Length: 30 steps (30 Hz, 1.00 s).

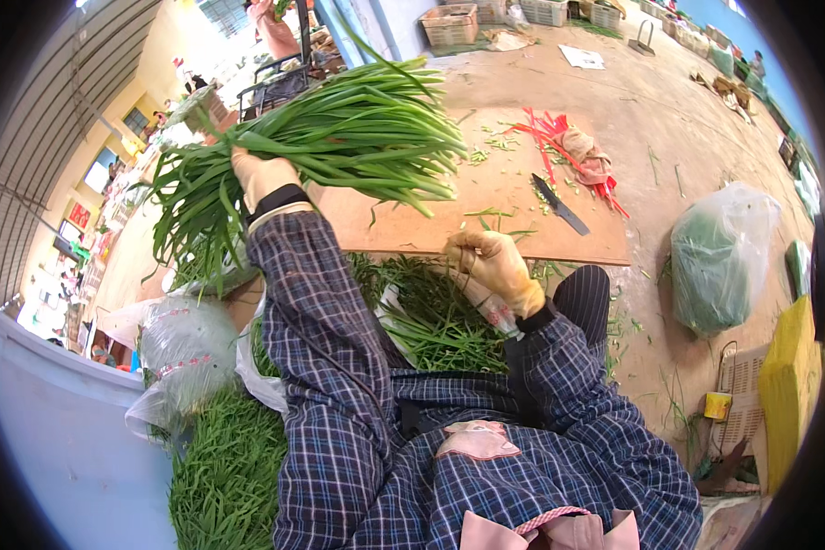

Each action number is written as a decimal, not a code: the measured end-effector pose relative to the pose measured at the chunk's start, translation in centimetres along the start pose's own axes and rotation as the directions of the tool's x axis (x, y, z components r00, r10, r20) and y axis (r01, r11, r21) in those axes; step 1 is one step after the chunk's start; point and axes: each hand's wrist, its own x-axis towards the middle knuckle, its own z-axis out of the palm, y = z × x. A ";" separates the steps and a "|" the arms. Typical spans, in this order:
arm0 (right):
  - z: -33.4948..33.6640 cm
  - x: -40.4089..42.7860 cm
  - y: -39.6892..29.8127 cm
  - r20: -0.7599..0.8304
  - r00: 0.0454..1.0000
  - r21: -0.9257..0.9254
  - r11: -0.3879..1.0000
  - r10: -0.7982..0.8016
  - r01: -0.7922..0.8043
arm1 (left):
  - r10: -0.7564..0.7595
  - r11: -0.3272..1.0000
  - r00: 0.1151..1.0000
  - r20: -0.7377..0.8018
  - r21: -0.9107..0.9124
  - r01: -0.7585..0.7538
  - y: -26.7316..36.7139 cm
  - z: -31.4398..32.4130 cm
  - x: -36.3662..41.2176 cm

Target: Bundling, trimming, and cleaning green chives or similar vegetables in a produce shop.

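My left hand [267,175], in a pale glove, grips a large bunch of garlic chives [378,127]. Their pale cut ends point right over a wooden board [399,227], and the leafy tips droop to the left. My right hand [491,265], in a yellowed glove, is held near the board's front edge with its fingers curled in; I see nothing in it. A dark-bladed knife [560,205] lies on the board to the right. Behind it are red ties [544,148] beside a bundled cloth [581,152]. Chopped stem bits [502,141] are scattered around.
Loose greens [440,337] lie in plastic below the board. More chives [227,474] and a wrapped bundle [185,344] are at my left. A filled plastic bag [718,261] and a yellow block-like object [787,392] stand right. Crates [450,26] and people are farther off.
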 end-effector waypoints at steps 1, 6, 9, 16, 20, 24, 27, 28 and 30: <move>-0.9 0.4 0.7 -0.013 1.000 -0.002 1.000 0.003 -0.003 | 0.077 0.997 0.995 0.068 0.017 -0.078 -0.2 -0.3 0.6; -2.4 3.6 -2.0 -0.234 0.970 -0.267 0.964 -0.071 0.006 | 0.034 0.998 0.998 -0.057 0.061 -0.031 0.8 0.2 -0.3; -1.5 6.2 -2.7 -0.189 0.980 0.025 0.998 0.063 -0.059 | 0.349 0.811 0.929 0.118 0.459 -0.363 0.1 -0.2 -1.7; 1.2 6.8 -0.9 -0.065 0.992 0.290 0.953 0.110 -0.087 | 0.208 0.930 0.975 0.078 0.291 -0.222 1.0 -0.3 -2.9; 0.2 7.7 -1.1 -0.526 0.840 -0.005 0.988 -0.133 0.153 | 0.153 0.950 0.988 0.026 0.270 -0.154 1.3 -2.0 -1.3; -1.1 10.1 -0.6 -0.534 0.776 -0.307 0.932 -0.337 0.193 | 0.215 0.880 0.974 -0.076 0.448 -0.159 1.1 -0.1 -3.2; -0.3 11.1 -1.0 -0.193 0.981 0.299 0.954 0.029 0.030 | 0.481 0.625 0.844 0.238 0.581 -0.521 1.4 -2.4 -0.4; -0.4 10.6 -1.7 -0.170 0.983 0.225 0.974 0.068 -0.029 | 0.504 0.528 0.826 0.254 0.666 -0.527 1.7 -2.6 -0.3; 0.1 10.1 -1.3 -0.223 0.974 -0.014 0.999 -0.048 0.046 | 0.520 0.421 0.808 0.277 0.739 -0.525 1.8 -2.6 -0.4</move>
